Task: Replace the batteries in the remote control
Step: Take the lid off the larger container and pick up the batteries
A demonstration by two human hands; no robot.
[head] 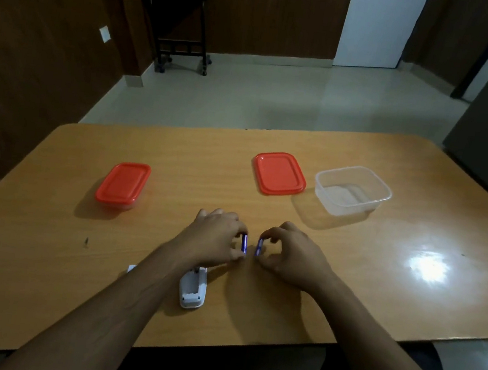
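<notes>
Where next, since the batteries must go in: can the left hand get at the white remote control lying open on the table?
Probably yes. The left hand pinches a blue battery just beyond the white remote control, with only its own forearm above.

glossy wood-grain table [76, 225], clear plastic container [352, 190], red plastic lid [279, 173]

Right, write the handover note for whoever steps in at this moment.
Left hand: pinches one blue battery end to end.
Right hand: pinches a second blue battery likewise.
Remote control: on the table under the left wrist, back up, battery bay open.
Clear container stands open, its red lid beside it; the lidded container is shut.
Done: cover off.
Left: seat both batteries, refit cover.
</notes>
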